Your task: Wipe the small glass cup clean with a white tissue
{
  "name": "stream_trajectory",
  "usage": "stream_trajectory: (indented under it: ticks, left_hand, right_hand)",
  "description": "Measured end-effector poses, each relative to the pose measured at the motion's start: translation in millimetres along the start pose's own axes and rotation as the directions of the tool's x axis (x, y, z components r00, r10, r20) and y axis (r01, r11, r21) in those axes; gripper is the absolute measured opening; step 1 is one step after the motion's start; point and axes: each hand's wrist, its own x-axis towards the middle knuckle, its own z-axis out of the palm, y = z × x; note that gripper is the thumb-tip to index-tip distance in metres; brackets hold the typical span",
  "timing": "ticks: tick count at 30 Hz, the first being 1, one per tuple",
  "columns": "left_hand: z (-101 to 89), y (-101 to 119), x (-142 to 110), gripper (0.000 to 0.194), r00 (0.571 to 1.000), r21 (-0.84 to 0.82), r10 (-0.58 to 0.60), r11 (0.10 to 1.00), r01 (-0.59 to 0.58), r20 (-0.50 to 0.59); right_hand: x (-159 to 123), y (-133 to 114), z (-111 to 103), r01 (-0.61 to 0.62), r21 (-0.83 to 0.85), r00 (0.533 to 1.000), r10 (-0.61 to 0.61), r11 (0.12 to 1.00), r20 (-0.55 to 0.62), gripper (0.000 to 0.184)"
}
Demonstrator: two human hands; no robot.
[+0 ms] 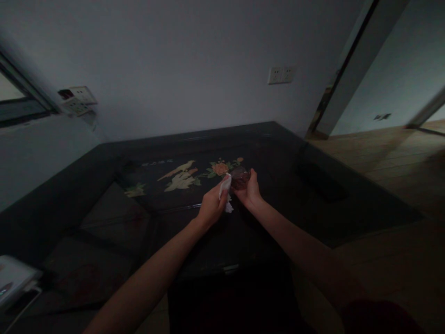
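Observation:
My left hand (pixel 212 204) is closed round a crumpled white tissue (pixel 225 191), which touches the small glass. My right hand (pixel 249 191) grips that small clear glass (pixel 239 176), holding it just above a dark table (pixel 285 153) with a painted bird and flower design (pixel 181 175). Both hands meet over the middle of the tabletop. The room is dim, so the glass shows only faintly.
A dark flat object (pixel 321 183) lies on the table to the right. White wall sockets (pixel 281 74) sit on the far wall, and more sockets (pixel 78 99) at the left corner. A white device with a cable (pixel 14 278) is at lower left. Wooden floor (pixel 389 162) extends right.

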Motion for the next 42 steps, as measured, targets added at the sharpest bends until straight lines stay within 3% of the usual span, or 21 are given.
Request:
stream_trajectory:
  ticks: [10, 17, 21, 28, 31, 35, 38, 42]
  left_hand:
    - [0.8, -4, 4, 0.048, 0.957, 0.103, 0.283, 0.952, -0.289, 0.071]
    - [-1.5, 1, 5, 0.059, 0.94, 0.158, 0.291, 0.934, -0.32, 0.179]
    - [-1.6, 3, 6, 0.053, 0.963, 0.139, 0.227, 0.959, -0.246, 0.142]
    - [-0.7, 1, 8, 0.046, 0.996, -0.004, 0.079, 0.997, -0.079, 0.052]
    - [-0.3, -4, 9, 0.044, 0.998, -0.02, -0.063, 0.998, 0.063, 0.01]
    - [-2.6, -10, 10, 0.044, 0.97, 0.048, -0.241, 0.97, 0.24, 0.02]
    - [-5.5, -11, 11, 0.043, 0.962, 0.138, -0.273, 0.954, 0.267, 0.026]
    - [-8.7, -9, 10, 0.043, 0.975, 0.196, -0.217, 0.959, 0.205, 0.038]
  right_hand:
    - [5, 3, -5, 0.026, 0.004, 0.999, -0.026, 1.0, 0.03, 0.041]
    - [7, 16, -8, -0.059, -0.119, 0.99, 0.073, 0.991, 0.124, 0.045]
    - [7, 26, -13, -0.026, -0.239, 0.998, 0.038, 0.971, 0.047, 0.038]
    - [-1, 30, -11, 0.067, -0.313, 0.988, -0.02, 0.947, 0.151, 0.03]
    - [-3, 30, -8, 0.031, -0.278, 0.99, 0.008, 0.96, 0.138, 0.03]
    - [-3, 27, -6, -0.062, -0.273, 0.988, 0.099, 0.96, 0.122, 0.037]
    - [-2, 22, -5, -0.08, -0.239, 0.989, 0.107, 0.968, 0.103, 0.039]
    - [1, 14, -4, -0.078, -0.203, 0.995, 0.089, 0.976, 0.046, 0.041]
